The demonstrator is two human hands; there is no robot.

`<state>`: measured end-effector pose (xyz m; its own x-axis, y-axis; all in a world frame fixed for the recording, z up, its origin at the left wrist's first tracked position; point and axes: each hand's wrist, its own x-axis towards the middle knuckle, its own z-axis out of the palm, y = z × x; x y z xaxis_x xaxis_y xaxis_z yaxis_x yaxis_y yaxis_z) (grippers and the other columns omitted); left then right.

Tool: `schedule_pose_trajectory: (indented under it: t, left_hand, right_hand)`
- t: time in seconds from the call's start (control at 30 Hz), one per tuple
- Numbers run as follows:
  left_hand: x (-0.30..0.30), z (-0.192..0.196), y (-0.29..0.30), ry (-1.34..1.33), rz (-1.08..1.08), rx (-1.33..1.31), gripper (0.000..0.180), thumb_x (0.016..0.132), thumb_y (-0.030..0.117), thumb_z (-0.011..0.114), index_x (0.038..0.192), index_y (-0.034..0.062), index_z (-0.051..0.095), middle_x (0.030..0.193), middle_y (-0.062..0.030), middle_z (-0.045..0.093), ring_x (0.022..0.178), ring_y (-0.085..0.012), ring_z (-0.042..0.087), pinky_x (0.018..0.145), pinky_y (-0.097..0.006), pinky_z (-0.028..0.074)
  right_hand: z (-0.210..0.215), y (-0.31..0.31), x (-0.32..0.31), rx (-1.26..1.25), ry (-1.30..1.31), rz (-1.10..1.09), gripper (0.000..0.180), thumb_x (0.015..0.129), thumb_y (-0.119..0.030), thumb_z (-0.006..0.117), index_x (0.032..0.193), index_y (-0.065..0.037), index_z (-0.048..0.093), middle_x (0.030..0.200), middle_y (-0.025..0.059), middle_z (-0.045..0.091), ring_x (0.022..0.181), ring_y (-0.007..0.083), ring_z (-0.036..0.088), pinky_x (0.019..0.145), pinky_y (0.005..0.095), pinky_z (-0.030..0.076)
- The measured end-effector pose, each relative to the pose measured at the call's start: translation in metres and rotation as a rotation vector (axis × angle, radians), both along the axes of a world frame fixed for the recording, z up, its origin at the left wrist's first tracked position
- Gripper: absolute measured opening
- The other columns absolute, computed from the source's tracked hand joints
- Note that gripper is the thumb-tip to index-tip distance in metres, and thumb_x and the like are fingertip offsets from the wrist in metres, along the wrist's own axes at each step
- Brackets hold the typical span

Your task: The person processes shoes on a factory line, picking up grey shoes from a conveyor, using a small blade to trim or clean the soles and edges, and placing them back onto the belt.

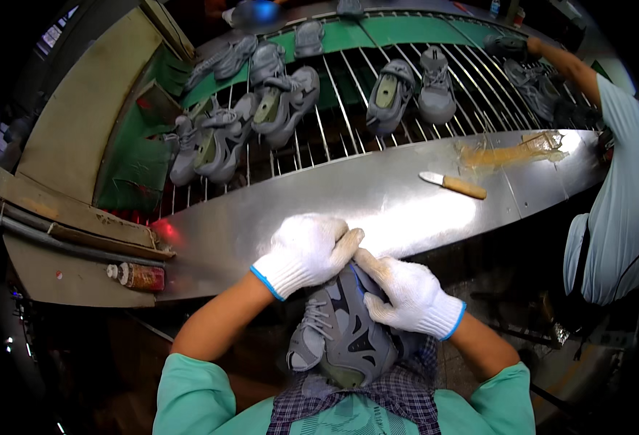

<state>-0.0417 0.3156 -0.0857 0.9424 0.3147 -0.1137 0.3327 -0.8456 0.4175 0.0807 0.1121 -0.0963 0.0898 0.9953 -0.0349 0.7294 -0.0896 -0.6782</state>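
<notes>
A grey sneaker [350, 330] with dark inlays and a blue line along one edge rests against my lap, one end raised toward the table. My right hand [414, 293], in a white knit glove with blue trim, grips its side, thumb pressed on the upper and index finger reaching to the raised end. My left hand [308, 246], gloved alike, is closed in a pinch at that same end, its fingertips meeting the right index finger. Whatever lies between the left fingertips is hidden. Beside the upper hangs a loosely laced grey part [311, 337].
Beyond the metal table [240, 217], several grey shoes [283, 105] stand on a rod rack [341, 109]. A wooden-handled knife [453, 185] lies right of centre, near brown tape [511, 152]. A stained bottle [137, 276] lies at left. At right, a co-worker's arm [569, 69] reaches toward a dark shoe [506, 46].
</notes>
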Motion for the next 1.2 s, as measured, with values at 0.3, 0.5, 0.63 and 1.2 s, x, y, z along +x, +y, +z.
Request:
schedule_pose_trajectory:
  t: [0.3,0.5,0.63,1.2]
  left_hand:
    - [-0.005,-0.010,-0.014,-0.269,0.157,-0.034,0.040,0.104,0.035,0.061,0.084,0.0052,0.079,0.079,-0.0152,0.073,0.077,-0.0341,0.073,0.072,-0.042,0.059]
    - [-0.034,-0.048,0.000,-0.694,0.836,-1.111,0.032,0.104,0.026,0.066,0.123,0.0004,0.070,0.107,-0.0089,0.072,0.098,-0.0179,0.066,0.090,-0.033,0.056]
    - [-0.040,-0.035,0.000,-0.571,0.704,-1.134,0.033,0.100,0.013,0.066,0.130,-0.0015,0.067,0.113,-0.0081,0.070,0.102,-0.0177,0.067,0.097,-0.031,0.054]
    - [-0.046,0.041,-0.060,-0.683,0.500,-0.979,0.026,0.099,0.005,0.065,0.124,-0.0028,0.067,0.112,-0.0070,0.068,0.106,-0.0137,0.064,0.100,-0.030,0.052]
  right_hand:
    - [0.009,-0.026,-0.021,0.029,-0.166,0.052,0.064,0.084,-0.011,0.071,0.143,0.004,0.050,0.110,0.0216,0.061,0.071,0.0355,0.071,0.059,0.0470,0.061]
    - [0.011,-0.022,0.004,0.078,-0.066,0.087,0.065,0.096,-0.028,0.069,0.154,-0.008,0.048,0.118,0.0230,0.067,0.093,0.0405,0.075,0.083,0.0475,0.063]
    - [0.028,0.016,0.001,-0.118,0.128,-0.057,0.086,0.096,-0.047,0.075,0.162,-0.004,0.039,0.138,0.0304,0.066,0.124,0.0447,0.068,0.105,0.0468,0.056]
    - [0.068,0.019,-0.013,0.009,-0.090,0.016,0.046,0.113,-0.038,0.045,0.123,0.001,0.069,0.093,0.0289,0.075,0.086,0.0472,0.075,0.082,0.0541,0.059]
